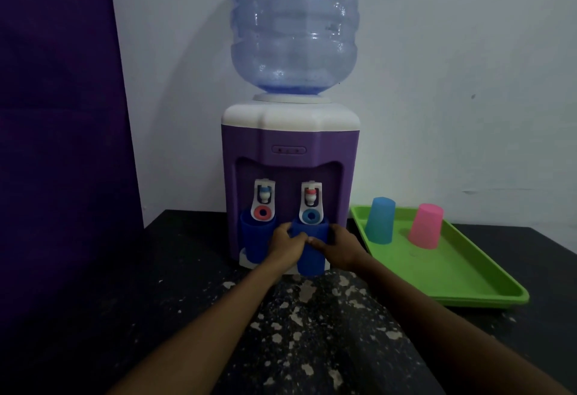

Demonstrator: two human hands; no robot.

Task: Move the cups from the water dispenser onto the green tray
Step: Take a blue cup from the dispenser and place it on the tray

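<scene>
— Cup first: where is it?

— Dark blue cup [310, 257] under the right-hand tap [310, 204] of the water dispenser [288, 157], upright, and I've got both hands on it. Left hand [285, 240] wraps one side, right hand [338, 244] the other, each grip clamped on the cup, fingertips meeting across its front.

— And beside it?

— Second dark blue cup [254, 238] under the left tap, just past my left hand.

— The tray?

— Green tray [468, 282] sits on the table [187, 269] to the dispenser's right, carrying a light blue cup [379, 221] and a pink cup [426, 227], both upside down and apart.
</scene>
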